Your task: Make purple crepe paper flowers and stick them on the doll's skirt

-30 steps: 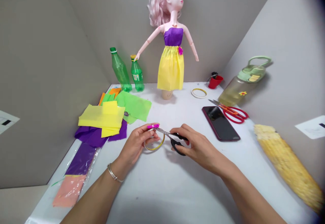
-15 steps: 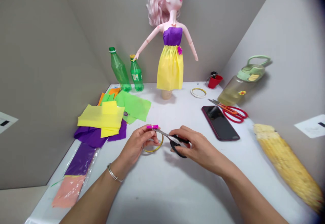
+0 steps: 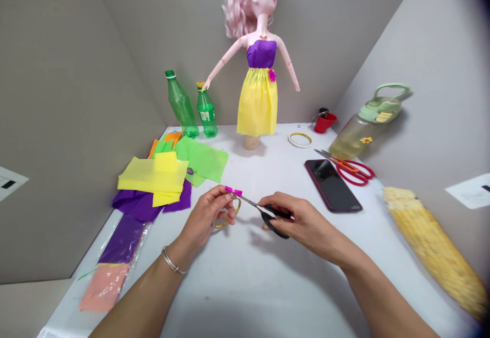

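Our left hand pinches the magenta strip above the bench, tape ring against its fingers | strip: long axis crosswise, left of our right hand, which grips black-handled scissors, blades pointing strip-ward; contact unclear

Black-handled scissors reach a folded magenta strip.

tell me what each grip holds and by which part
Right grip: black-handled scissors, by the finger loops. Left grip: a magenta strip, pinched near its left end, plus a tape roll by its rim, partly hidden by fingers.
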